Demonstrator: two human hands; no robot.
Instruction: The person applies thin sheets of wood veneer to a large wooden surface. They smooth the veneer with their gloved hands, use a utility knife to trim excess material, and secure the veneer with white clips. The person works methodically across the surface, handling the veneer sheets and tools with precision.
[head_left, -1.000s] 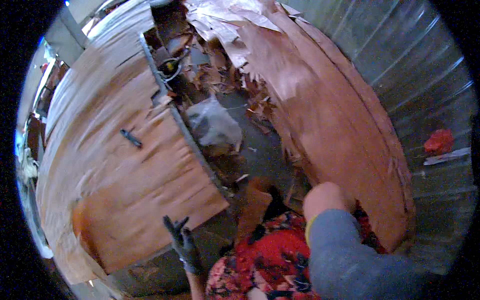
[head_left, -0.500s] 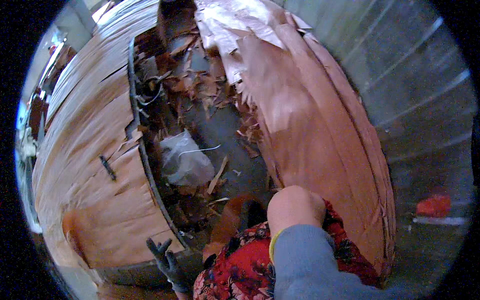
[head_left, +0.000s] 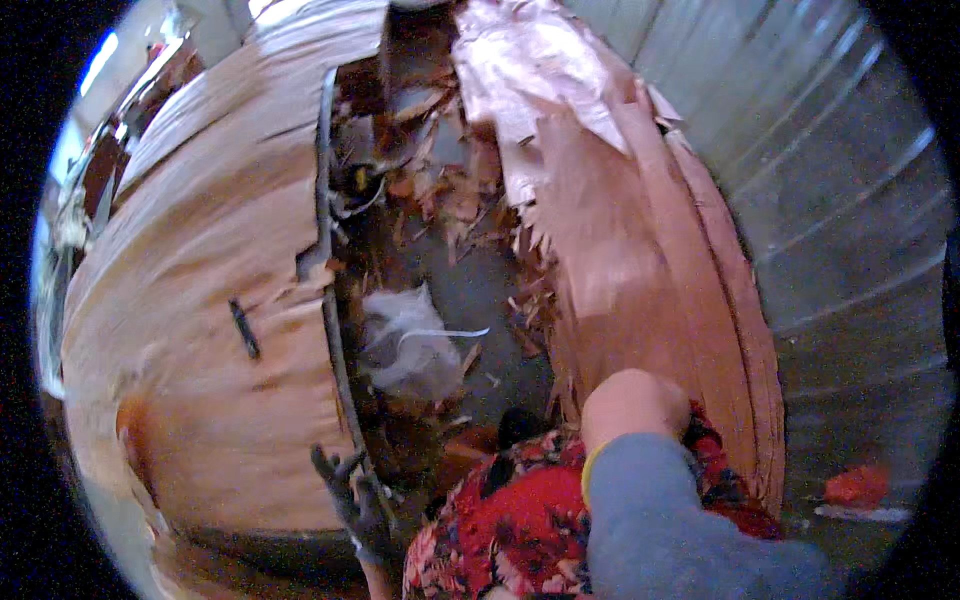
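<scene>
My left hand (head_left: 362,505), in a dark glove, has its fingers spread and holds nothing. It is over the near right corner of a stack of thin, tan wood sheets (head_left: 220,430). A short dark bar-like tool (head_left: 244,328) lies on that stack, farther off. My right arm, in a grey sleeve with a yellow edge, bends in front of a red flowered garment (head_left: 520,510). Bare skin of my right hand or wrist (head_left: 637,402) shows as a rounded shape near a second pile of reddish wood sheets (head_left: 640,290); the fingers are hidden.
Between the stacks runs a grey floor strip (head_left: 470,290) littered with torn wood scraps (head_left: 440,190) and a crumpled whitish plastic bag (head_left: 415,350). A ridged grey surface (head_left: 840,220) lies to the right, with a blurred red object (head_left: 857,486) on it.
The whole view has shifted, so the stacks and floor strip appear farther right. My left hand, fingers still spread, shows slightly higher and farther right. My right arm stays bent.
</scene>
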